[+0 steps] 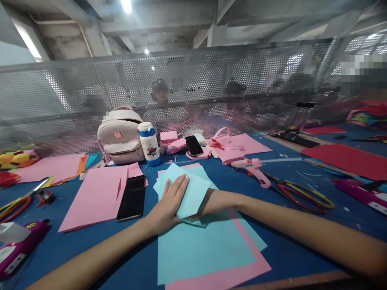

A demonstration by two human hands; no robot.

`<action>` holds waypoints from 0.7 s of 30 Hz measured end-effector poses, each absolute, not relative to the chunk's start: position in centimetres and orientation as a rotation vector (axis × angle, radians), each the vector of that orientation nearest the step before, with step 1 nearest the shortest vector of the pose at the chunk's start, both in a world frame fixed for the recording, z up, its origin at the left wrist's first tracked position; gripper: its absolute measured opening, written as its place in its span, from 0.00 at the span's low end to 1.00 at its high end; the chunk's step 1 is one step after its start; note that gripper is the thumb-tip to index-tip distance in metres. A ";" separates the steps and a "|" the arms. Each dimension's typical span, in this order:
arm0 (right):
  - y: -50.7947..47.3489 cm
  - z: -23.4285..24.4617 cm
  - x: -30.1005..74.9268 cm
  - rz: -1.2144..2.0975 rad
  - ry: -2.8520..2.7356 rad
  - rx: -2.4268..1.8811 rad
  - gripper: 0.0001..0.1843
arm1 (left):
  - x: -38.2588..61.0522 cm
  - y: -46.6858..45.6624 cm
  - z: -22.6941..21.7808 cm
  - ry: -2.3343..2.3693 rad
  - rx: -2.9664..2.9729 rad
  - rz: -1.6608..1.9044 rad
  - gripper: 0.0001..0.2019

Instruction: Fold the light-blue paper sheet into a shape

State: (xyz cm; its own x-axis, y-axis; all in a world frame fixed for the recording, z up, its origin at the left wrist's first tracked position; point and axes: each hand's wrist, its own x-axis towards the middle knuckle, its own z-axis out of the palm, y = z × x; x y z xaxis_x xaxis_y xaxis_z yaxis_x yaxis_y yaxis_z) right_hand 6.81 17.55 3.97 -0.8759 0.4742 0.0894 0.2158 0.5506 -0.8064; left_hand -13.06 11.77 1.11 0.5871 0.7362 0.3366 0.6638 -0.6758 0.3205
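A big light-blue paper sheet (205, 245) lies nearest. The left hand (169, 203) presses flat on a folded light-blue paper (189, 189); the right hand hides underneath, so I cannot tell its grip. Creasing seems next.

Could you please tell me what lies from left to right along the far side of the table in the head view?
Backpack → water bottle → propped phone → pink glue gun → red sheet.

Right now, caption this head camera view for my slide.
Left hand flattens folded light blue paper while right hand slips beneath it, on a blue table.
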 end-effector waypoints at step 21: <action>14.6 8.5 5.6 0.981 -2.332 -0.438 0.18 | -12.6 10.5 1.8 1.102 1.589 1.309 0.40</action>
